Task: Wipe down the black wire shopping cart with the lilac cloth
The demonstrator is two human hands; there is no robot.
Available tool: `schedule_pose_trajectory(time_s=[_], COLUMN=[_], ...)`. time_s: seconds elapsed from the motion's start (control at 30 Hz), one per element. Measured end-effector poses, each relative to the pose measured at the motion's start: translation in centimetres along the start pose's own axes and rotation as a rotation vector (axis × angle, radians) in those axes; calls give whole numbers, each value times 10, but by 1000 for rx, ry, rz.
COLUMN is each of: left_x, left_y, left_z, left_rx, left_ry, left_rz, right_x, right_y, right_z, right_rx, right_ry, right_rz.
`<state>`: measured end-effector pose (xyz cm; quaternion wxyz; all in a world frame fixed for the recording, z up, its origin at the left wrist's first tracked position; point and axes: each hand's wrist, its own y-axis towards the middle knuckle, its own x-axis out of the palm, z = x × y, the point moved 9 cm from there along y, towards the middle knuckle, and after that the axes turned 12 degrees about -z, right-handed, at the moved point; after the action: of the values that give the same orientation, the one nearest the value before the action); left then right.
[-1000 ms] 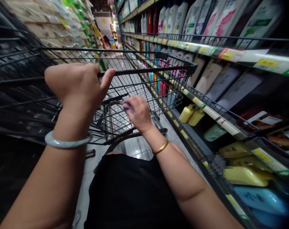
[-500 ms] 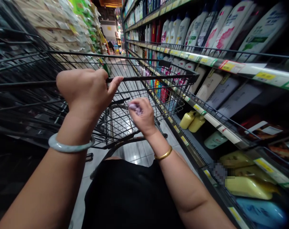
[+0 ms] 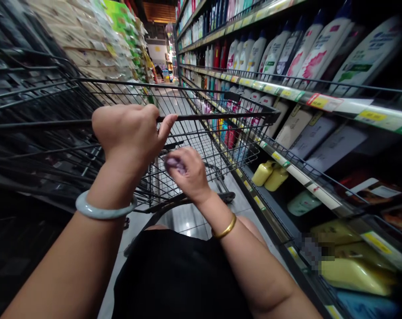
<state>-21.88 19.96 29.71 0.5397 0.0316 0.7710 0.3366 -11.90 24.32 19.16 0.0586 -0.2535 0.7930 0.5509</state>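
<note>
My left hand (image 3: 128,133) is wrapped round the dark handle bar (image 3: 217,116) of a black wire shopping cart (image 3: 201,146), its thumb lying along the bar. A pale jade bangle circles that wrist. Below the bar and to its right, my right hand (image 3: 193,179) is curled closed round a small purple bunched-up thing (image 3: 176,165); folds of it show between thumb and fingers, but its kind is unclear. This hand is apart from the handle, in front of the cart's wire mesh. A gold bracelet sits on the right wrist.
Shelves (image 3: 280,91) of shampoo bottles (image 3: 320,48) run close along the right, with yellow bottles (image 3: 353,274) at the bottom. Stacked packs (image 3: 88,48) and dark wire racking (image 3: 28,88) line the left. The tiled aisle (image 3: 168,99) stretches ahead beyond the cart.
My right hand has moved left and down with the purple thing, closer to my left hand. My left hand keeps its grip on the handle bar, and the view has shifted slightly.
</note>
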Motion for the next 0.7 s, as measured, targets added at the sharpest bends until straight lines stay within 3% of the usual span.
schedule_pose_trajectory(time_s=[0.1,0.17,0.23,0.37,0.47,0.53,0.7], left_x=[1,0,0,2,1,0,0], left_y=[0,1,1,1,0,0,1], left_z=[-1,-1,-2,-2,-1,-1,-2], left_rx=[26,33,31,7,9,3,-7], left_ry=[-41,-69,-81,-59,-61,-77,-118], left_rz=[16,31,32,-11,-12,-9,-27], right_x=[-40,-51,-40,13,19,-6,-102], right_y=[2,4,6,3,-1,-1,-26], right_z=[13,13,10,1,1,14,75], right_rx=[81,74,56,25,-2,17,298], right_ry=[30,33,16,-121,-142,-127,-160], right_rz=[237,294,209,-149,-217,-103,461])
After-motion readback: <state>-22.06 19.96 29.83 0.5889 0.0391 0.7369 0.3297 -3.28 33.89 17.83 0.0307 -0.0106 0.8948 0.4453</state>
